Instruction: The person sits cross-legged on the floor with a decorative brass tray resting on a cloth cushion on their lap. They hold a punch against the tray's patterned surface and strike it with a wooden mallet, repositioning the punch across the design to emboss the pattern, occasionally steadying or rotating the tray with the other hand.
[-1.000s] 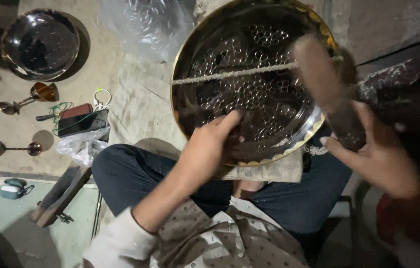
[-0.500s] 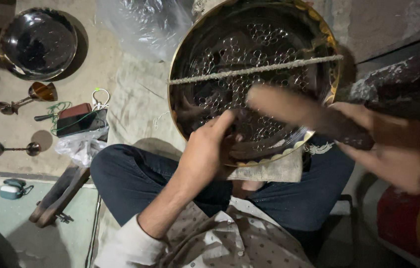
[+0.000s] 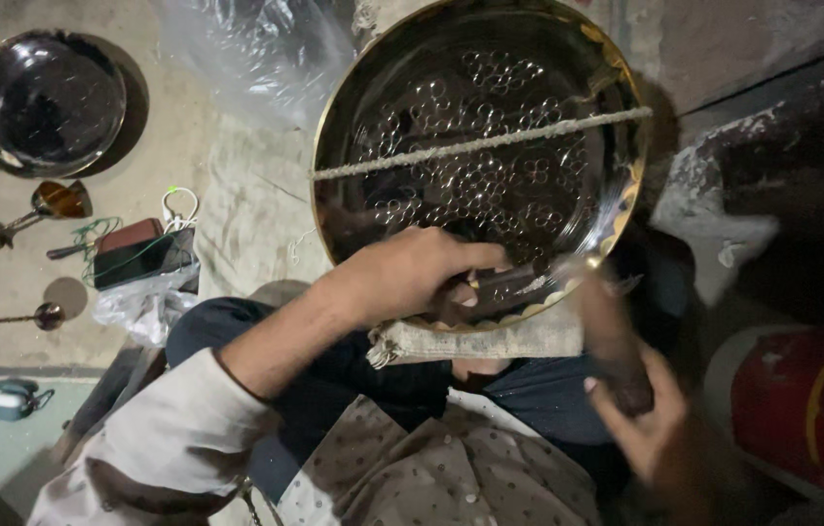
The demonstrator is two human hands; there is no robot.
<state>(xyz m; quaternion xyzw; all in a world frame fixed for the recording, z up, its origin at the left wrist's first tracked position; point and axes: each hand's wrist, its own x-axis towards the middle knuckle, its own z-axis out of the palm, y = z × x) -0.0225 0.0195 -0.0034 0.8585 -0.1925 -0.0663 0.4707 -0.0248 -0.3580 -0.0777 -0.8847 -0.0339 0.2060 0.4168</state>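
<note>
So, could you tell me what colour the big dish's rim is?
Golden brass; the dish shows best in the head view.

Right hand (image 3: 660,429) and its dark tool (image 3: 617,341) smeared by motion; brass dish (image 3: 478,156) clipped at top edge; red drum (image 3: 806,409) cut off right.

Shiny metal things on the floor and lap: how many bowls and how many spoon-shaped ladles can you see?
Big round metal bowls: 2, brass one under the left hand, dark one.
Brass ladles: 2, and.
Total: 4.
</note>
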